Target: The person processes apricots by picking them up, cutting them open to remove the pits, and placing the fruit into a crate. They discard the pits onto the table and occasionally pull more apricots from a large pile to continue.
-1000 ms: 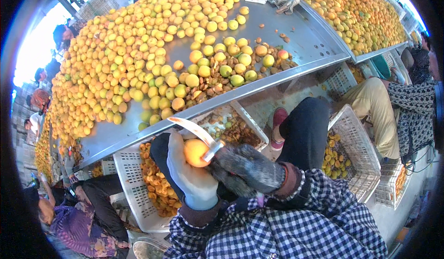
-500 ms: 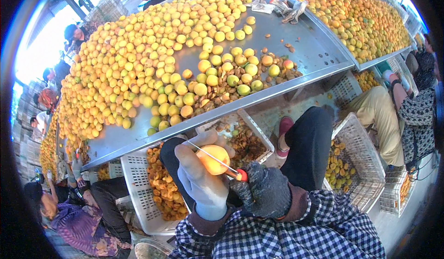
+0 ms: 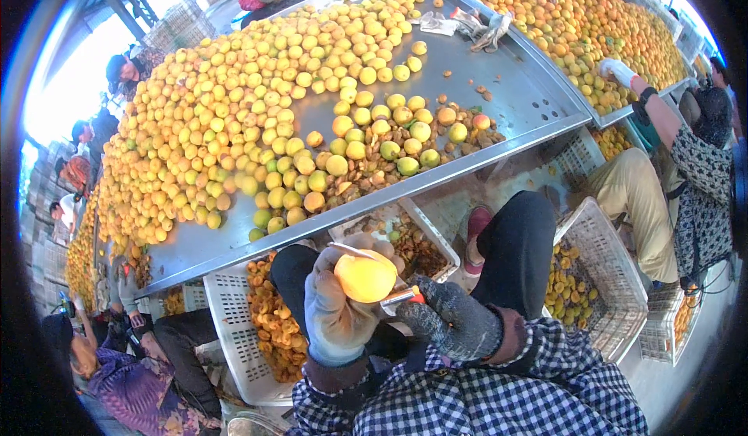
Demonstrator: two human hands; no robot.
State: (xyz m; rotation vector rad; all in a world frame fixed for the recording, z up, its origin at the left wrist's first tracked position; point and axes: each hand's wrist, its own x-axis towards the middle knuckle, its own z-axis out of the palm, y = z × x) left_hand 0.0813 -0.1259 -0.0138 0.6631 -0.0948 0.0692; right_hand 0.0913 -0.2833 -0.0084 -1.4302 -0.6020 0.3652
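In my left hand (image 3: 335, 315), which wears a pale grey-blue glove, the fingers close round a yellow-orange apricot (image 3: 365, 277). My right hand (image 3: 461, 321), in a dark grey knitted glove, grips a knife (image 3: 402, 296) with a red-orange handle. Its metal blade starts at the fruit's lower right; a thin pale piece, perhaps the blade's far end, shows at the upper left. Whether the blade's middle passes behind or into the apricot is hidden. Both hands are close together above my lap, just in front of the metal table (image 3: 261, 247).
Many apricots (image 3: 234, 109) cover the table, with brown scraps along its edge. White crates (image 3: 226, 311) of orange fruit halves stand left of my legs and another crate (image 3: 623, 280) stands right. Discarded gloves (image 3: 489, 32) lie at the back. People sit on both sides; one gloved hand (image 3: 618, 71) reaches onto the second pile.
The blade, previously across the apricot's front, is now mostly hidden at the fruit. My hands have shifted slightly. The person at right has stretched an arm onto the fruit pile.
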